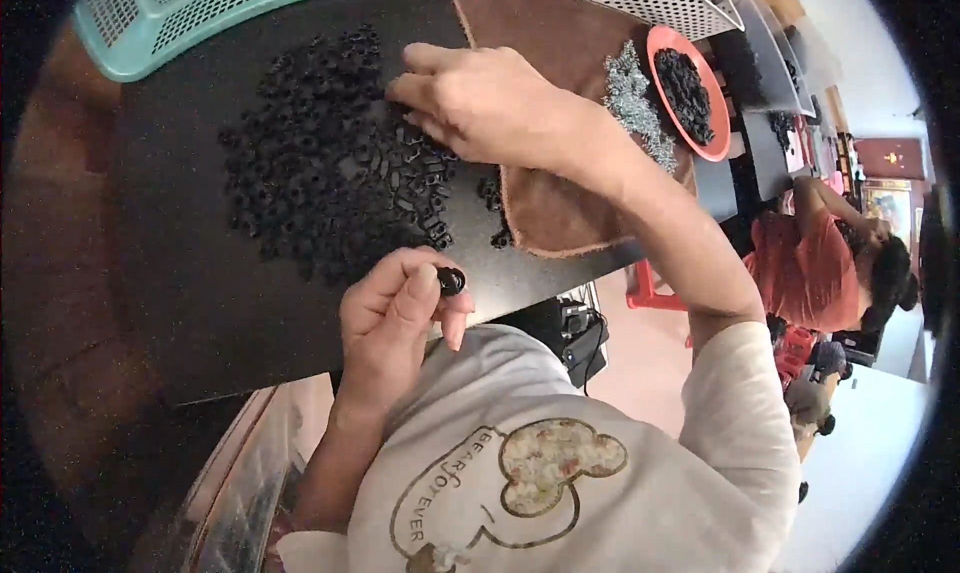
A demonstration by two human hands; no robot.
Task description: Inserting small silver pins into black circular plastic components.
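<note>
Between the thumb and fingers of my left hand (392, 318), at the table's near edge, is a small black ring-shaped plastic part (451, 281). My right hand (475, 101) reaches over the right side of a wide pile of small black plastic parts (310, 158). Its fingers are curled together at the edge of the pile; whatever they pinch is too small or hidden to make out. Small black clip-like pieces (425, 188) lie loosely spread just below that hand. A brown cloth (555, 208) lies under my right forearm.
On the cloth's right side is a heap of small silvery metal pieces (635, 103). Beside it, a red plate (722, 145) holds black parts. A teal basket (150, 58) and a white perforated basket (650, 1) stand along the far side. Another person in red (815, 263) sits at right.
</note>
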